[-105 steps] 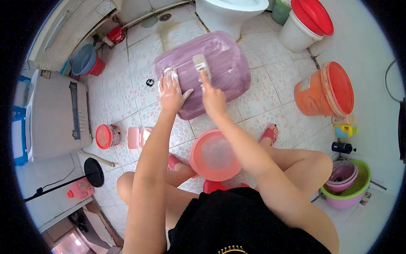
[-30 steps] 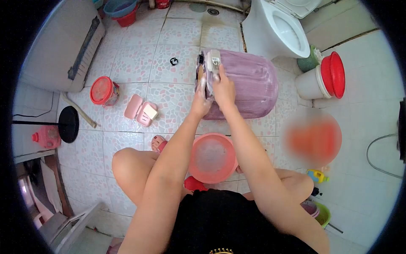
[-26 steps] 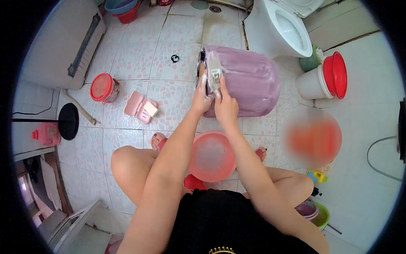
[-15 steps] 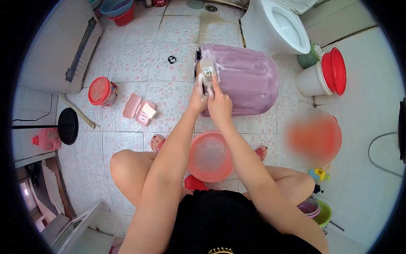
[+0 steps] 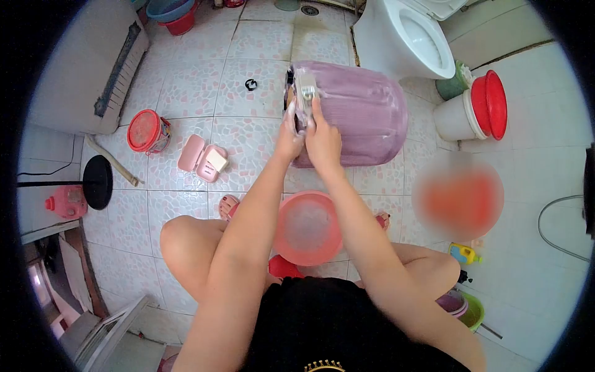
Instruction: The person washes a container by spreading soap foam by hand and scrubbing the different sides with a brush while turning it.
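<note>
A purple hard-shell suitcase (image 5: pixel 365 115) lies on the tiled floor, streaked with white foam. My left hand (image 5: pixel 289 139), foam on its fingers, grips the suitcase's left edge beside dark fittings. Just right of it, my right hand (image 5: pixel 323 139) is closed, its index finger stretched along a small pale block with a shiny patch (image 5: pixel 307 85); it looks like a brush, though I cannot be sure. The block rests against the foamy edge. Below both forearms stands a pink basin (image 5: pixel 308 229) of cloudy water. To the left lies an unfolded pink soap box (image 5: pixel 193 152) with a white soap bar (image 5: pixel 217 160).
A red-lidded tub (image 5: pixel 147 131) and a black ring-shaped piece (image 5: pixel 250 85) are on the floor to the left. The toilet (image 5: pixel 396 37) stands behind the suitcase. White bucket (image 5: pixel 455 118), red basin (image 5: pixel 489 104) and yellow bottle (image 5: pixel 463 253) line the right side.
The pale block and my right index finger have moved up along the suitcase's left edge. My left hand stays at nearly the same spot on that edge.
</note>
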`<state>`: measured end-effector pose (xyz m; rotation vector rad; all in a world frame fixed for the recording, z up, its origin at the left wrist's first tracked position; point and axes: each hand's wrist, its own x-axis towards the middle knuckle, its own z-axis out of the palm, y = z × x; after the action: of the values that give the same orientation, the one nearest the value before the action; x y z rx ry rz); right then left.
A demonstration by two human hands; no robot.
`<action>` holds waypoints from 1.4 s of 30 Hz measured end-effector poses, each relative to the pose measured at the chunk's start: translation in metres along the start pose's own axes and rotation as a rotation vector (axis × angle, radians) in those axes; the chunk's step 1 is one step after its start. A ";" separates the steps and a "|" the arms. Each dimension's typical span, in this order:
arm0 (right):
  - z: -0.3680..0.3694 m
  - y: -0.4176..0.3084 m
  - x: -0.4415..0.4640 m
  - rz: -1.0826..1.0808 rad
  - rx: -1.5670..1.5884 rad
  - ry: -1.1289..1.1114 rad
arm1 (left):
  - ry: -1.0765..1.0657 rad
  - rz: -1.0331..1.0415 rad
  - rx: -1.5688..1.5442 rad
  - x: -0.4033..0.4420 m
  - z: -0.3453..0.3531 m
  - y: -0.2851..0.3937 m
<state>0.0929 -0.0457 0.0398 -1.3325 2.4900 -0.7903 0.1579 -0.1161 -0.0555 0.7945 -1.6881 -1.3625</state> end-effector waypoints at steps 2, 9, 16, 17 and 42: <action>-0.002 0.008 -0.034 -0.013 -0.006 -0.003 | -0.015 -0.044 -0.016 0.000 -0.002 0.002; -0.010 0.014 -0.053 -0.056 -0.011 -0.017 | 0.043 0.035 0.124 -0.005 0.000 0.010; 0.010 -0.013 0.080 -0.107 -0.092 -0.006 | 0.047 0.082 0.157 -0.001 0.002 0.008; 0.015 -0.013 0.105 -0.097 -0.078 -0.018 | 0.043 0.066 0.141 -0.002 0.002 0.006; 0.006 0.095 -0.129 -0.069 0.020 -0.024 | -0.165 -0.012 0.128 0.003 -0.017 0.004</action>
<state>0.1013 0.1002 -0.0258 -1.4190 2.4233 -0.8073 0.1713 -0.1255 -0.0494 0.7825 -1.9175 -1.3703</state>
